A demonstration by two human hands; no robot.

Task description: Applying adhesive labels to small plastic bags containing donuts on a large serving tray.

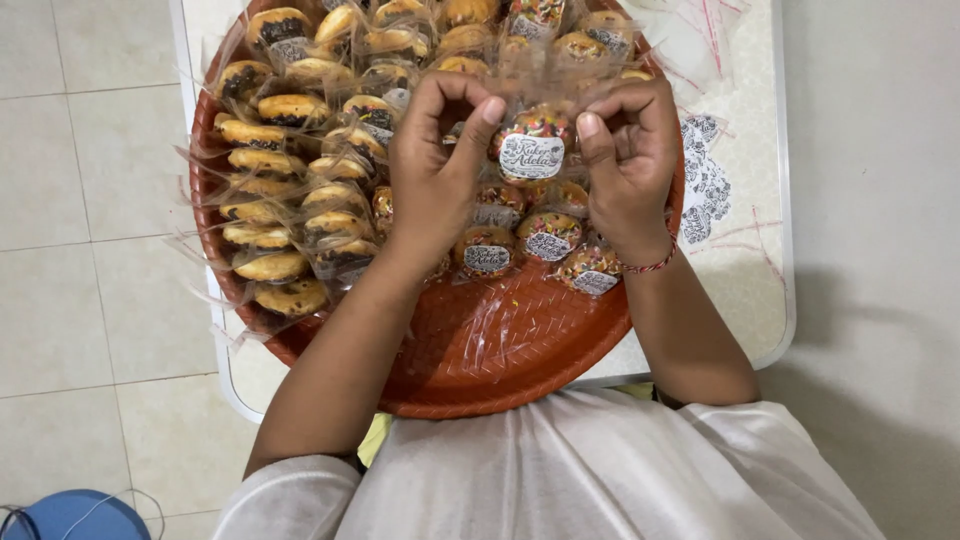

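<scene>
Both hands hold one clear-wrapped cookie (533,143) topped with coloured sprinkles and a white round label, above a large round orange-brown woven tray (500,350). My left hand (437,165) pinches the wrapper's left side with thumb and fingers. My right hand (630,155) grips its right side; a red thread bracelet sits on that wrist. Several wrapped cookies (280,180) with chocolate filling fill the tray's left half, and sprinkle-topped wrapped ones (548,238) lie under my hands.
The tray rests on a small white table (760,300). A sheet of round labels (705,185) and empty clear wrappers with red strips (700,30) lie at the table's right. Tiled floor lies on the left, with a blue object (75,517) at the bottom left.
</scene>
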